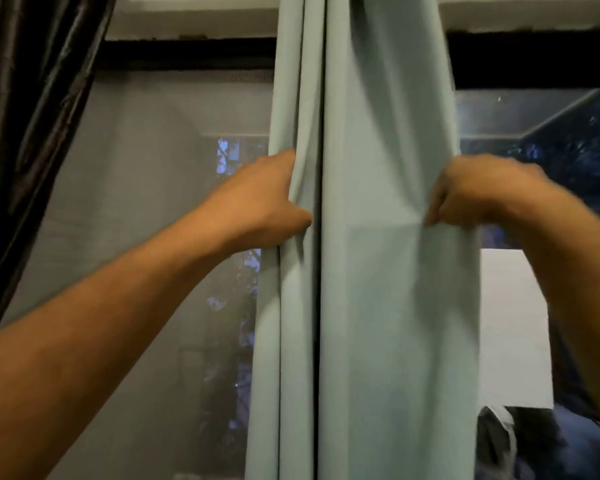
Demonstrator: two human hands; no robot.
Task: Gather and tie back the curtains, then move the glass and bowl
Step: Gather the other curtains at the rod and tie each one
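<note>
My left hand (260, 202) clenches the left edge of the pale green fabric curtain (371, 271), which hangs in the middle of the window, and my right hand (471, 195) pinches its right edge, so the folds come together for tying.

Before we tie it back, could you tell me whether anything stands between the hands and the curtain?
Nothing visible does: the left hand and right hand already grip the curtain at its two edges.
</note>
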